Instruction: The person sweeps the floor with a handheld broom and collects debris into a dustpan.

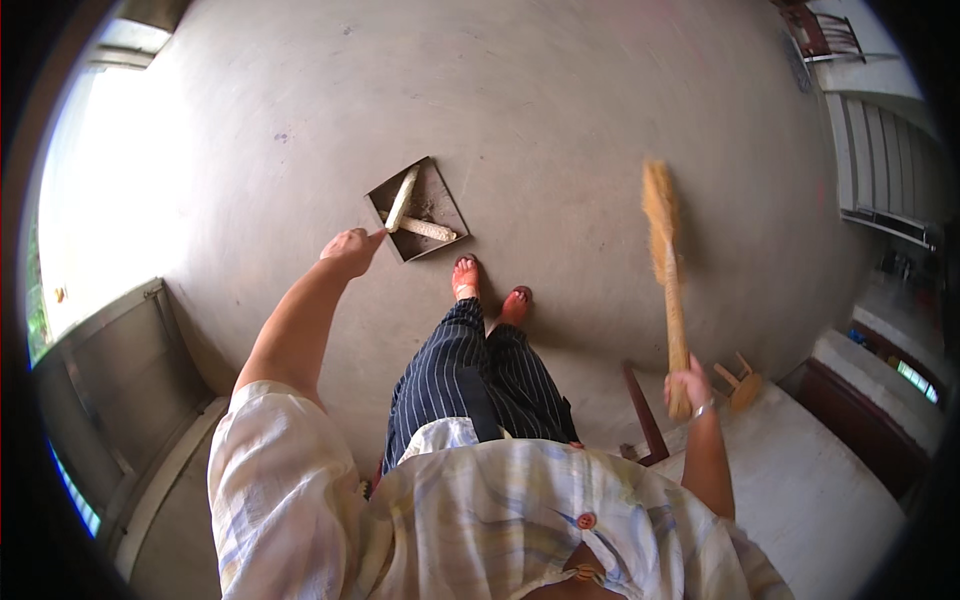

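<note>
My left hand point(351, 250) reaches forward and grips the rear edge of a square, dark dustpan point(430, 188) at its middle; any handle there is hidden by my fingers. Two pale, bare corncobs lie crossed in the pan: one cob point(403, 199) rests over the other cob point(427, 228), among some dark crumbs. Off to my right, my right hand point(690, 384) is closed around the lower handle of a yellow-brown straw hand broom point(660, 202). Its slightly blurred bristles point away from me, and it is apart from the dustpan.
Grey concrete floor point(540, 135) stretches ahead. My sandalled feet point(465, 277) stand just behind the dustpan. A small wooden stool point(745, 391) is beyond my right hand, near a dark red wooden leg point(645, 420). At left, a metal door panel point(120, 405) borders a bright opening.
</note>
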`<state>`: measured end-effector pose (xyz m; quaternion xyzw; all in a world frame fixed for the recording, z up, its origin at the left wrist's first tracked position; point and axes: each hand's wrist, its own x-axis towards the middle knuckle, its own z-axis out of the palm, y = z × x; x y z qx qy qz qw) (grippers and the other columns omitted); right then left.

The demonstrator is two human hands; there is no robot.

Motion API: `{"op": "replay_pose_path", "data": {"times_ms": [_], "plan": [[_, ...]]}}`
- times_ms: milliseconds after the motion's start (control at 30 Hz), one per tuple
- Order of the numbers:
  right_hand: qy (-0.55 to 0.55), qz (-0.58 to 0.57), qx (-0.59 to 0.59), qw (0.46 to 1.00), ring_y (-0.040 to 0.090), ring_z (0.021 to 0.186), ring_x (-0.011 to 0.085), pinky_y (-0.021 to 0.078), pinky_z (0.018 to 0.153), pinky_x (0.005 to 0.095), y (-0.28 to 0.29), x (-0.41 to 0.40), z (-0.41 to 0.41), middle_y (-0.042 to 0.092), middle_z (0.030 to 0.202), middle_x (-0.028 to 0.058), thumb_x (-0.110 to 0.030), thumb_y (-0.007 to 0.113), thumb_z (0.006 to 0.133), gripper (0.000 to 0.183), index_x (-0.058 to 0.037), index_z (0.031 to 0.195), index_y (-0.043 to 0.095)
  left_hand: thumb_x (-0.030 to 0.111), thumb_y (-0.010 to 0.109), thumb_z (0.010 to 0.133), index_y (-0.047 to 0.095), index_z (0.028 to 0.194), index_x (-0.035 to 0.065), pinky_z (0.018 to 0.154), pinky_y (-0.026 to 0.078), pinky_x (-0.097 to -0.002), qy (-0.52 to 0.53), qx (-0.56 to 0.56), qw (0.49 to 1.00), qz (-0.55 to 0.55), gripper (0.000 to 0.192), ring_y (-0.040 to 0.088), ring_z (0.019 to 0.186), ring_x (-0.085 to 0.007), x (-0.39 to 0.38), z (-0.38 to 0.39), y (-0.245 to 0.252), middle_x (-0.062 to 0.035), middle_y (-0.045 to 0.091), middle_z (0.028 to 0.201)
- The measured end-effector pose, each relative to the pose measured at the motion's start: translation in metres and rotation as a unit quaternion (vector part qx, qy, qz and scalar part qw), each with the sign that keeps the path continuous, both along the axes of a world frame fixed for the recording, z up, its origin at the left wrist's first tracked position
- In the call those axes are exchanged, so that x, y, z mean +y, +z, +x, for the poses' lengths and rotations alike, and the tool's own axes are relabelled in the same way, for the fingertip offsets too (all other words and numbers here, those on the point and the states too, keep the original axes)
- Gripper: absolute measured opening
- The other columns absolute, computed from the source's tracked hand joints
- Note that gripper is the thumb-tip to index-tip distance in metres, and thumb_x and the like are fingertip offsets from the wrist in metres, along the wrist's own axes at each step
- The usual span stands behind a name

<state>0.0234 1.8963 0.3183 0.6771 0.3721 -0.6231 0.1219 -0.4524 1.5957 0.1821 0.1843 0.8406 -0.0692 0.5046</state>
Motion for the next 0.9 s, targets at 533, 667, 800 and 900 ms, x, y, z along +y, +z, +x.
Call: {"op": "replay_pose_path", "data": {"times_ms": [533,667,800,900], "plan": [[-0.036,-0.174,0.072,0.981,0.05,0.046,0.0173,0.0437,0.036,0.0322,-0.02,-0.073,-0.118,0.046,0.064,0.0088,0.0,0.048,0.068,0.049,-0.0143,0.11,0.028,0.051,0.026,0.082,0.052,0.097,0.0027,0.083,0.036,-0.0377,-0.052,0.049,0.996,-0.054,0.057,0.045,0.1,-0.0299,0.025,0.002,0.0,-0.017,0.05,0.103],[0.016,-0.301,0.117,0.946,0.05,0.049,0.0159,0.0446,0.042,0.0284,0.018,-0.084,-0.129,0.047,0.07,0.0092,0.0,0.048,0.07,0.072,-0.0204,0.129,0.011,0.051,0.025,0.082,0.052,0.097,0.0035,0.083,0.036,-0.0374,-0.043,0.029,0.997,-0.065,0.057,0.045,0.101,-0.0293,0.038,0.003,0.011,-0.016,0.05,0.104],[-0.052,-0.389,0.18,0.902,0.051,0.05,0.0154,0.0432,0.042,0.0277,0.041,-0.059,-0.117,0.049,0.072,0.0111,0.0,0.049,0.067,0.072,-0.0115,0.128,0.014,0.052,0.027,0.081,0.051,0.1,0.0036,0.085,0.035,-0.0365,-0.021,0.025,0.998,-0.056,0.058,0.045,0.102,-0.0289,0.03,0.001,0.008,-0.0154,0.05,0.106],[-0.037,-0.348,0.216,0.911,0.051,0.047,0.016,0.0425,0.039,0.0275,0.06,-0.063,-0.107,0.05,0.071,0.0124,0.002,0.049,0.064,0.074,-0.0117,0.129,0.014,0.053,0.028,0.08,0.05,0.103,0.0029,0.086,0.034,-0.0353,-0.007,0.022,0.998,-0.057,0.059,0.044,0.103,-0.0277,0.043,-0.001,0.007,-0.0151,0.049,0.108]]}}
